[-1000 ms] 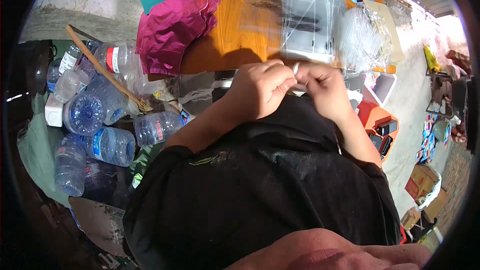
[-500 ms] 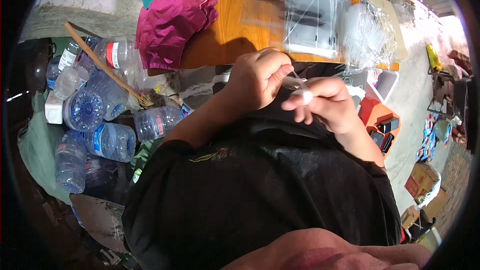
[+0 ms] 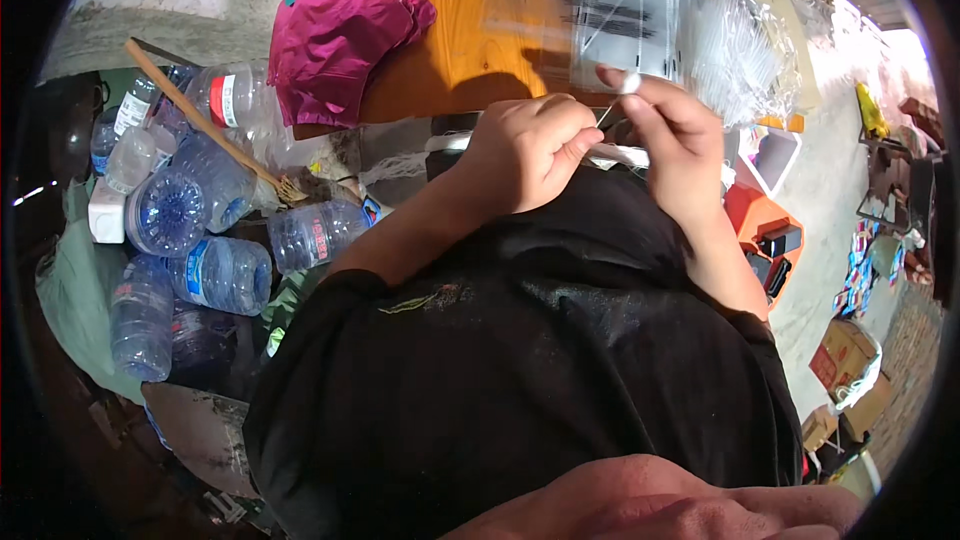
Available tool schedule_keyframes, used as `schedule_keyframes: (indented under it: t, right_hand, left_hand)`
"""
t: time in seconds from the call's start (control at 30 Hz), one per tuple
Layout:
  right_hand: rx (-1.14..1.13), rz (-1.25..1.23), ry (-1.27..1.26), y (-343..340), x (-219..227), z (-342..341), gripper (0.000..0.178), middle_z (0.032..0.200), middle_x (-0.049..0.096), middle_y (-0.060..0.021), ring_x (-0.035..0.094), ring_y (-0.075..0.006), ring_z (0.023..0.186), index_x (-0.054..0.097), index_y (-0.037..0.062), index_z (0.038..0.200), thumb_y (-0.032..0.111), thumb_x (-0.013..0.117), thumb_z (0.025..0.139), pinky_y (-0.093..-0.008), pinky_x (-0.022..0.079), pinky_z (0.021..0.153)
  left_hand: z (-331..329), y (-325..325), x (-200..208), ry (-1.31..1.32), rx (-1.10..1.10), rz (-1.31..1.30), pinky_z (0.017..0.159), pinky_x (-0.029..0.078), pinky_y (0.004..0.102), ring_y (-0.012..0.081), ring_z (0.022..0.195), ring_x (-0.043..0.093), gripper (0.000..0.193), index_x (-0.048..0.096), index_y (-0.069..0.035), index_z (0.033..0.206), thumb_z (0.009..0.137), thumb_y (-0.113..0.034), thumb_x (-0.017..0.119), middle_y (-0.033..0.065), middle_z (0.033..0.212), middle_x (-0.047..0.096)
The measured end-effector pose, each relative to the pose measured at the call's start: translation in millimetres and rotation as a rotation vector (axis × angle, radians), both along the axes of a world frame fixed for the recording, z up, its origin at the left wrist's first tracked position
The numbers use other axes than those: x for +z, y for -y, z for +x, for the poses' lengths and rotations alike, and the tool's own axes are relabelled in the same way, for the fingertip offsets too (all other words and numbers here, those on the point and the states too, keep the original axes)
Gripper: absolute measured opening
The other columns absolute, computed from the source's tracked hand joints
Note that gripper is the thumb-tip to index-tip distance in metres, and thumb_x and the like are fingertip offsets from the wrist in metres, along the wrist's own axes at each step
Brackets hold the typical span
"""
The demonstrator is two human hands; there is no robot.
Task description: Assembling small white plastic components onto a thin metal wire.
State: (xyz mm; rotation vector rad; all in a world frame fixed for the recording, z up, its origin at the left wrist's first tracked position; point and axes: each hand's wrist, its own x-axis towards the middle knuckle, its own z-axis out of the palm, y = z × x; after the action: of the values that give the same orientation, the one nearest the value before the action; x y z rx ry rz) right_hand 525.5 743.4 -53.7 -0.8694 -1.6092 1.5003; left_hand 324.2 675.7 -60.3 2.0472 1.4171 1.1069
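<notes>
Both of my hands are raised in front of my chest, close to the table's near edge. My left hand (image 3: 538, 152) is closed, pinching a thin white string (image 3: 607, 114) between thumb and forefinger. From that pinch the string runs taut up to a small white wrap (image 3: 630, 83) around a finger of my right hand (image 3: 685, 138). The thumb and bent fingers of my right hand are close to this wrap. Below the hands lies a white strip (image 3: 622, 154), partly hidden by the left hand; I cannot tell whether it joins the string.
On the wooden table (image 3: 455, 65) lie magenta fabric (image 3: 345, 40), clear plastic bags (image 3: 630, 15) and a bagged bundle of white strands (image 3: 735, 60). Several plastic bottles (image 3: 220, 275) and a wooden-handled brush (image 3: 205, 122) are at left. An orange container (image 3: 750, 210) stands at right.
My right hand has moved up and turned, carrying the white wrap upward toward the table. My left hand stays nearly in place with its pinch on the string.
</notes>
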Motion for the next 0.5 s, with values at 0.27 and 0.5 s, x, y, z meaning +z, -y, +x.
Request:
schedule_keyframes:
  t: [0.27, 0.5]
  right_hand:
    - [0.267, -0.552, -0.603, 13, 7, 10, 0.022, 0.112, 0.079, -0.0201, 0.072, -0.0141, 0.077, 0.074, -0.0046, 0.119, 0.007, 0.06, 0.107, -0.0234, 0.057, 0.064]
    - [0.449, -0.33, 0.083, 13, -2, 8, 0.015, 0.095, 0.077, -0.0082, 0.069, -0.0133, 0.075, 0.076, 0.0001, 0.109, 0.001, 0.063, 0.103, -0.0261, 0.054, 0.062]
  left_hand:
    - [-9, -2, -6, 0.059, 0.051, -0.012, 0.066, 0.055, 0.0411, 0.0341, 0.074, 0.071, 0.009, 0.067, -0.002, 0.093, 0.097, -0.009, 0.072, 0.0147, 0.083, 0.069]
    - [-7, -3, -1, 0.018, 0.039, 0.038, 0.064, 0.054, 0.0424, 0.0363, 0.073, 0.07, 0.01, 0.067, -0.002, 0.093, 0.096, -0.009, 0.073, 0.0148, 0.081, 0.068]
